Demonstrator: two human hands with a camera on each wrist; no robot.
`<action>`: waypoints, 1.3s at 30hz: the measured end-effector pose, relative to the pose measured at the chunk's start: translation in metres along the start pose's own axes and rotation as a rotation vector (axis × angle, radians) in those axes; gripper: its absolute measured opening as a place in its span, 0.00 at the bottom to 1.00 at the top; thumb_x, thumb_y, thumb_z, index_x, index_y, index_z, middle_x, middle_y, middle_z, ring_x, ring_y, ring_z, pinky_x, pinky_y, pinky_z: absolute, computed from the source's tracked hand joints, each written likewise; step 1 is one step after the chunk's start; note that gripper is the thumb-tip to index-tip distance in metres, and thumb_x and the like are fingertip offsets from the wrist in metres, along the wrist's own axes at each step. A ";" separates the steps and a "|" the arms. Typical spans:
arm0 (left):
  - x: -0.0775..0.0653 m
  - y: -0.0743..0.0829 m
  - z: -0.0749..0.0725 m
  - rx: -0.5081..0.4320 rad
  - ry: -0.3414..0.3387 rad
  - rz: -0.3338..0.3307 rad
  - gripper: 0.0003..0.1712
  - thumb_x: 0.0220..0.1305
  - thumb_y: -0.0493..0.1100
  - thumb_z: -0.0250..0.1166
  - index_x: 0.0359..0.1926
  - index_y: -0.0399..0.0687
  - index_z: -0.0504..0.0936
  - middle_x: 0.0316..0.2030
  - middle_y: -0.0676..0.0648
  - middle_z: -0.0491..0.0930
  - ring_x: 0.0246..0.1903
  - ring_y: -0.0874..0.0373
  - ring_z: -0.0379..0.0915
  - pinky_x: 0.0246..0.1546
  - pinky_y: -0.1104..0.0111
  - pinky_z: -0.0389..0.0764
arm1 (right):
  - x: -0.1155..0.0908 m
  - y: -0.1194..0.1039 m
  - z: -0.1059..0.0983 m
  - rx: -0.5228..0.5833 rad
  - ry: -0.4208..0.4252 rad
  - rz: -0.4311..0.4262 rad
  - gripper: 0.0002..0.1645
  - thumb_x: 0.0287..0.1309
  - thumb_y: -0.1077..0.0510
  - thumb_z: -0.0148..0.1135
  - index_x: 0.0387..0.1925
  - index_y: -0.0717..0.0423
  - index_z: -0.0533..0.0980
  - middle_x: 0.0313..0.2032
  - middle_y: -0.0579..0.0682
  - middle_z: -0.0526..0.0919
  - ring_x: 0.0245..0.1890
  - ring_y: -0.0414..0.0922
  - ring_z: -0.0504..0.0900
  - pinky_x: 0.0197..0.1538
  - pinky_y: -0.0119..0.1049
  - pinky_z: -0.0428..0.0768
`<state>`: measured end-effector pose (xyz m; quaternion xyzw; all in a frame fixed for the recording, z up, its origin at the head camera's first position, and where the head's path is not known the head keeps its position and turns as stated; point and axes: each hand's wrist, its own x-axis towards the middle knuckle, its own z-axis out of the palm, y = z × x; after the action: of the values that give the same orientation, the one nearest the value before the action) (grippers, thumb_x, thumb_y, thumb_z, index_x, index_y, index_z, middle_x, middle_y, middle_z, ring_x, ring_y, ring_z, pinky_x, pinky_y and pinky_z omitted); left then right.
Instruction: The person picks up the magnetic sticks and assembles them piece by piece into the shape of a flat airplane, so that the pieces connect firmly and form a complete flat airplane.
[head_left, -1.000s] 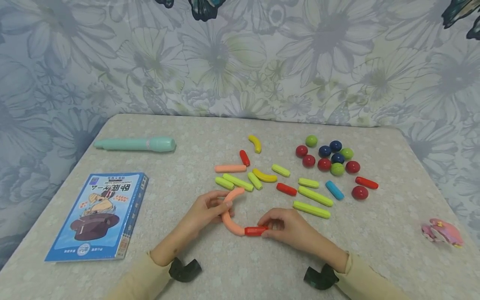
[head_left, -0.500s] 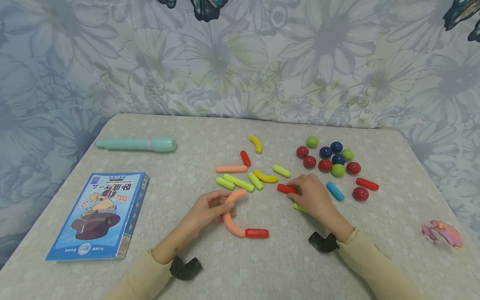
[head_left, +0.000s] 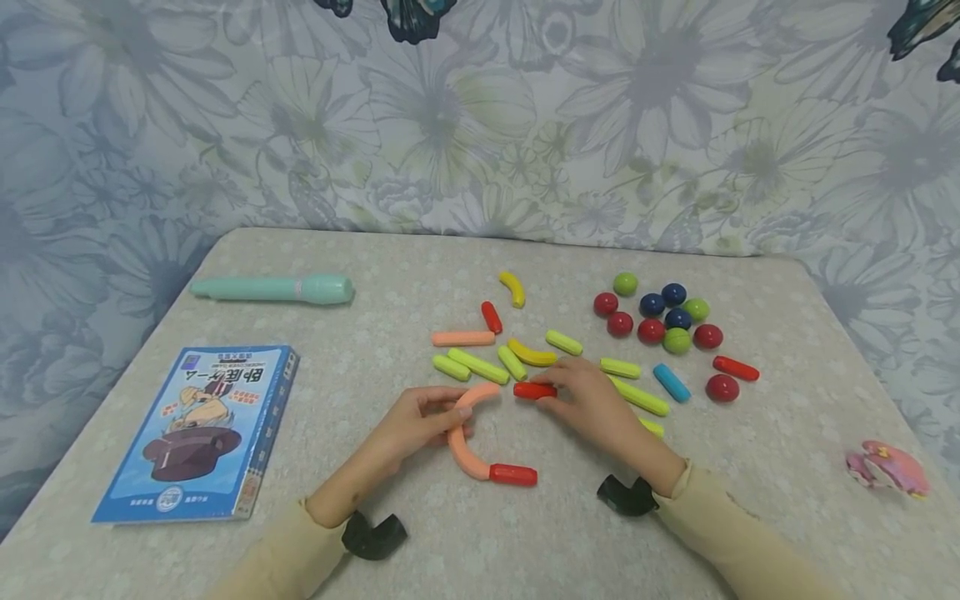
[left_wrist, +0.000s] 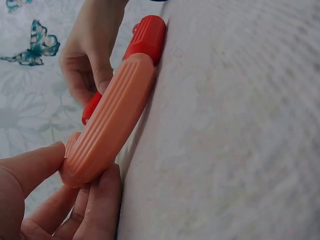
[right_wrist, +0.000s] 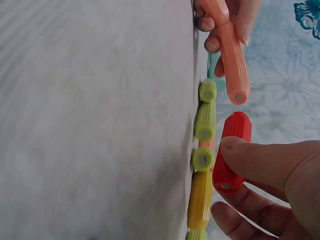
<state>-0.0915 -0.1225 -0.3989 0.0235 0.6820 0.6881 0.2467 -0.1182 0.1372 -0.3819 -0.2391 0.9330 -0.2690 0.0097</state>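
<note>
My left hand [head_left: 415, 423] pinches a curved orange magnetic piece [head_left: 464, 454], bent like a letter C. A short red rod [head_left: 513, 475] joins its lower end and points right. Between thumb and fingers, my right hand [head_left: 592, 404] pinches another red rod [head_left: 529, 390] just right of the curve's upper end. A small gap separates that red rod [right_wrist: 232, 155] from the tip of the orange piece [right_wrist: 235, 67] in the right wrist view, where metal discs show in the ends. In the left wrist view, the orange piece [left_wrist: 110, 117] partly hides the right hand's rod.
Several green rods [head_left: 477, 365], a straight orange rod [head_left: 462, 338], yellow curved pieces [head_left: 531, 353] and a blue rod [head_left: 671, 382] lie beyond the hands. Coloured balls [head_left: 651, 331] cluster at right. A blue game box [head_left: 198, 433] and mint-green tube [head_left: 272, 288] lie left, a pink toy [head_left: 887, 469] right.
My right hand let go of the lower red rod, reached right for another red rod, and brought it left to the curve's upper end. The left hand keeps its hold, nearly still.
</note>
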 end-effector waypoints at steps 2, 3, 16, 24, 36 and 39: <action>-0.001 0.000 0.000 0.001 0.002 0.005 0.28 0.62 0.41 0.64 0.59 0.31 0.70 0.44 0.38 0.79 0.39 0.50 0.80 0.39 0.64 0.78 | 0.002 -0.004 0.002 0.017 -0.013 0.008 0.17 0.49 0.58 0.72 0.44 0.51 0.83 0.38 0.43 0.79 0.37 0.41 0.74 0.40 0.37 0.73; -0.001 -0.001 0.000 0.001 0.004 0.006 0.28 0.62 0.40 0.64 0.59 0.31 0.70 0.43 0.38 0.79 0.39 0.49 0.80 0.39 0.64 0.78 | 0.003 -0.006 0.003 0.026 -0.022 0.013 0.17 0.49 0.58 0.72 0.44 0.51 0.82 0.38 0.43 0.79 0.36 0.40 0.74 0.39 0.36 0.73; -0.001 0.001 0.002 0.061 -0.004 0.019 0.24 0.62 0.39 0.64 0.57 0.32 0.73 0.35 0.40 0.80 0.36 0.51 0.80 0.37 0.66 0.78 | 0.002 -0.012 0.006 0.052 -0.007 -0.004 0.18 0.48 0.60 0.72 0.44 0.52 0.82 0.38 0.43 0.79 0.38 0.41 0.73 0.41 0.38 0.73; -0.002 0.001 0.003 0.024 -0.003 0.005 0.26 0.61 0.39 0.64 0.57 0.30 0.71 0.39 0.39 0.80 0.38 0.49 0.80 0.37 0.65 0.78 | 0.002 -0.011 0.008 0.034 0.014 -0.004 0.19 0.49 0.59 0.71 0.46 0.52 0.81 0.35 0.41 0.77 0.37 0.41 0.71 0.39 0.36 0.72; -0.001 0.001 0.002 0.000 -0.005 0.001 0.26 0.62 0.39 0.64 0.58 0.29 0.71 0.40 0.39 0.80 0.38 0.50 0.80 0.37 0.64 0.79 | 0.001 -0.003 0.001 0.319 0.044 0.002 0.28 0.55 0.65 0.63 0.59 0.49 0.72 0.28 0.45 0.72 0.27 0.42 0.70 0.28 0.34 0.71; -0.001 0.001 0.002 -0.008 -0.006 -0.002 0.26 0.62 0.39 0.64 0.58 0.29 0.71 0.40 0.39 0.80 0.38 0.49 0.80 0.37 0.64 0.79 | 0.002 -0.002 0.001 0.421 0.004 0.035 0.28 0.56 0.65 0.62 0.59 0.49 0.70 0.30 0.47 0.74 0.27 0.42 0.74 0.29 0.33 0.74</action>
<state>-0.0901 -0.1212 -0.3980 0.0236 0.6786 0.6904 0.2495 -0.1187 0.1342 -0.3810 -0.2149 0.8601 -0.4584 0.0622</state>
